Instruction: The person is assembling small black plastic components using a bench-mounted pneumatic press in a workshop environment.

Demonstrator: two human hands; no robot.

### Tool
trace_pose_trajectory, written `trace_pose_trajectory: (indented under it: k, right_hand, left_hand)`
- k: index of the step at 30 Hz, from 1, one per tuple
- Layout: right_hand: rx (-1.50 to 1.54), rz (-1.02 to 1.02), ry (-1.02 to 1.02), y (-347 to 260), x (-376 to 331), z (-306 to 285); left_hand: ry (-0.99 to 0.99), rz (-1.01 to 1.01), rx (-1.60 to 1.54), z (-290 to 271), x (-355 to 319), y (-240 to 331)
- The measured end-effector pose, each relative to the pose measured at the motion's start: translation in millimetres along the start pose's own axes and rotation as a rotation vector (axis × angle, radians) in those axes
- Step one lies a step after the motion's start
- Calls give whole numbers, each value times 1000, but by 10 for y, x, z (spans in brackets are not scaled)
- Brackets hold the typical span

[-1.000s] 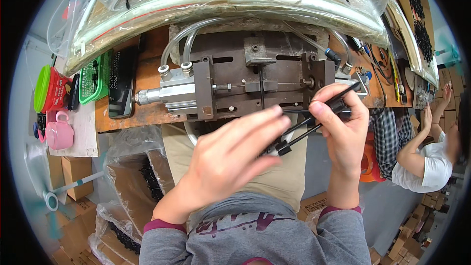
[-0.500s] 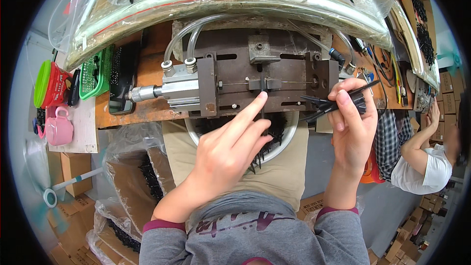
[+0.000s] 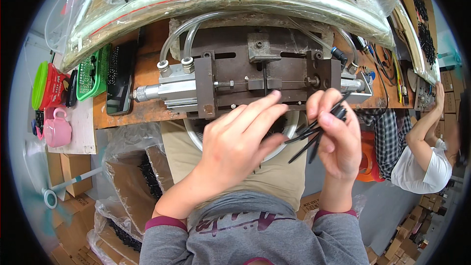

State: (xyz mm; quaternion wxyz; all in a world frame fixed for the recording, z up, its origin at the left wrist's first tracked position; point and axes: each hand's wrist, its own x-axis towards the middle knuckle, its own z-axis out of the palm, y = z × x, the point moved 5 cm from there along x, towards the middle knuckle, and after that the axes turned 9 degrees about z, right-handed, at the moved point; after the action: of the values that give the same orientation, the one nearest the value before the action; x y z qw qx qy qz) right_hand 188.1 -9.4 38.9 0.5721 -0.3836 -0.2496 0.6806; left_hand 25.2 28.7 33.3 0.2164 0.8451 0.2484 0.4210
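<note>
At the workbench (image 3: pixel 147 113), left hand (image 3: pixel 235 142) spreads open over the lap; right hand (image 3: pixel 338 140) grips black sticks (image 3: pixel 314 135).

A small bundle of thin black plastic sticks (image 3: pixel 314 135) is pinched in the right hand (image 3: pixel 338 140), their thicker heads gathered at the fingertips and the slim tails fanning down and to the left. The tails point toward the left hand (image 3: pixel 240 142), whose outstretched fingers lie just beside them. The bundle hangs in front of the dark metal fixture (image 3: pixel 265 76) on the counter.
</note>
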Motion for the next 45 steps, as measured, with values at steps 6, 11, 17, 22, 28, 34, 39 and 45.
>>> trace_pose_trajectory:
  k: [6,11,17,22,28,34,39,45]
  right_hand:
    - [50,107,-29,126,27,68]
    - [-18,119,55,106,-16,74]
    - [-65,-190,202,-46,-161,-94]
    - [-222,-419,292,-166,-214,-122]
    - [-438,-576,416,-198,-332,-174]
    - [-675,-785,508,-200,-351,-168]
    - [-1120,-980,599,-187,-420,-37]
    - [-1509,-1147,480,-36,-375,196]
  left_hand:
    - [31,-154,-520,-148,-11,128]
    - [23,-79,-478,-265,2,180]
    - [153,-12,-17,-208,-127,66]
    - [-74,107,289,72,-116,-10]
    - [-38,53,248,76,-89,-7]
    - [-60,119,372,64,-40,1]
    - [-97,101,397,61,-39,7]
    - [-21,-8,50,-14,-14,3]
